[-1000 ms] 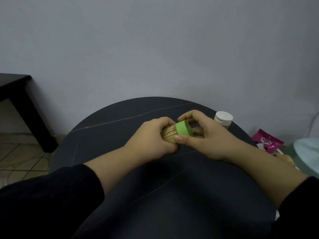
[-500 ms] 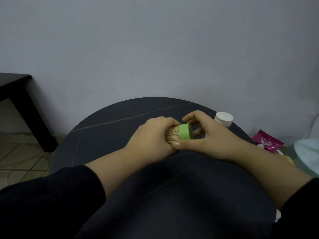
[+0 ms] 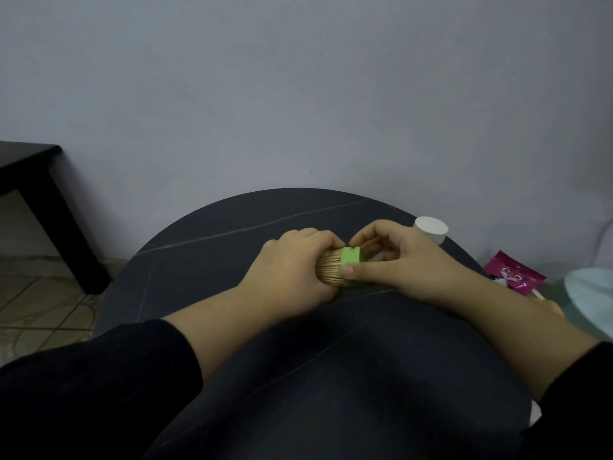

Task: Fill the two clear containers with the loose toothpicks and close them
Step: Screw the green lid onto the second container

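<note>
A clear container full of toothpicks (image 3: 328, 269) lies sideways above the round dark table (image 3: 205, 260). My left hand (image 3: 292, 270) grips its body, fingers curled round it. A green lid (image 3: 352, 266) sits on the container's right end, pinched between the thumb and fingers of my right hand (image 3: 398, 260). A second container with a white lid (image 3: 431, 229) stands at the table's far right edge, behind my right hand.
A pink packet (image 3: 512, 273) lies off the table's right side, beside a pale blue object (image 3: 590, 293). A black side table (image 3: 36, 180) stands at the left on the tiled floor. A grey wall rises just behind the round table.
The green lid has slid further onto the toothpick end and turned a little between my right fingers. Both hands stay in the same spot.
</note>
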